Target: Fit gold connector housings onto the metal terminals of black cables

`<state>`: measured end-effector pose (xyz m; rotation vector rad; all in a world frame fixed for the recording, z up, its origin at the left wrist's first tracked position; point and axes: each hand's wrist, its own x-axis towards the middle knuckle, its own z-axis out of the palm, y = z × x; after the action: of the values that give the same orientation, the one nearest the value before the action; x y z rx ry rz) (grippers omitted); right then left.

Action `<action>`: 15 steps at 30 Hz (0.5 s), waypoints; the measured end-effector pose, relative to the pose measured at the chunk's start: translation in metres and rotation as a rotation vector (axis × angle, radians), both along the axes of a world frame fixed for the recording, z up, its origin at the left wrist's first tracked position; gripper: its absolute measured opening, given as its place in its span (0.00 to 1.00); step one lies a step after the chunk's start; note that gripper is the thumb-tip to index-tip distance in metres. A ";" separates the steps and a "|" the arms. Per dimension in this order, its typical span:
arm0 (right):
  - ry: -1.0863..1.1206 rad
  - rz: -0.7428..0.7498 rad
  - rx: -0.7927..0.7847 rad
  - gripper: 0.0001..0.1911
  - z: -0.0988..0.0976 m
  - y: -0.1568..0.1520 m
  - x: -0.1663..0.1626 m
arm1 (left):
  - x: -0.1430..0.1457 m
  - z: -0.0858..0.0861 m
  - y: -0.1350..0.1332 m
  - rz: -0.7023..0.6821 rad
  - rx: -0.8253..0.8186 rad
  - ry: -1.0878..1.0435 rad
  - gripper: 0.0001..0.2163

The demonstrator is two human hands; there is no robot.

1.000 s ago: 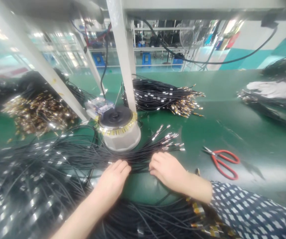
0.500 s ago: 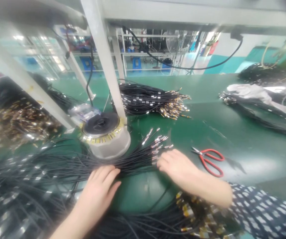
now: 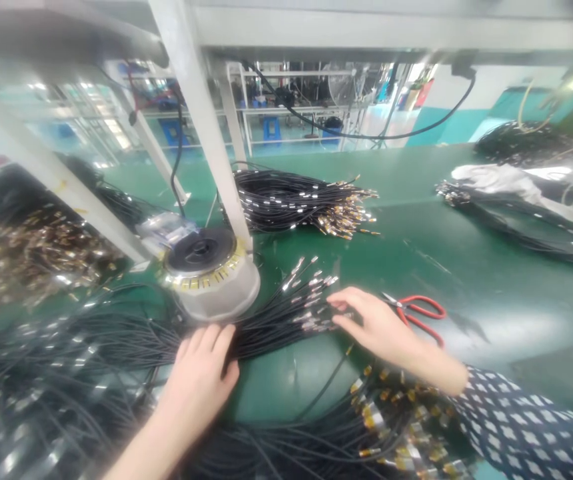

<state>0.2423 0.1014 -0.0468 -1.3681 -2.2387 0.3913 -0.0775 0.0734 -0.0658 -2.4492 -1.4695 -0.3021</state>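
Note:
A fan of thin black cables with silver tips (image 3: 286, 310) lies across the green bench in front of me. My left hand (image 3: 201, 370) rests flat on the cable bundle near its middle, fingers stretched out over the cables. My right hand (image 3: 374, 323) is at the silver-tipped ends, fingers extended and touching the tips. More black cables with yellow-banded ends (image 3: 391, 427) lie under my right forearm. A round grey tape dispenser (image 3: 211, 277) stands just behind the bundle.
Red-handled scissors (image 3: 419, 313) lie right of my right hand. A bundle of gold-tipped cables (image 3: 306, 203) sits behind a white frame post (image 3: 201, 120). Gold connectors (image 3: 31, 257) pile at the left; bagged cables (image 3: 521, 200) lie far right.
My right hand has slid rightward along the cables to their silver tips, fingers stretching out. My left hand stayed on the bundle. The camera view shifted right.

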 end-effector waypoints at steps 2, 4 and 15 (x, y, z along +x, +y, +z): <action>0.068 -0.019 -0.050 0.12 0.001 -0.004 0.000 | 0.003 0.006 -0.002 0.022 -0.023 0.002 0.14; 0.108 -0.029 -0.079 0.11 0.002 -0.007 0.000 | 0.006 0.011 -0.004 0.030 -0.040 0.004 0.11; 0.232 -0.047 -0.066 0.09 0.007 -0.016 0.004 | 0.004 0.010 -0.004 -0.052 -0.169 -0.034 0.15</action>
<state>0.2463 0.0857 -0.0399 -1.3322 -2.0169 0.5805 -0.0733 0.0690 -0.0561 -2.6311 -1.5036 -0.2403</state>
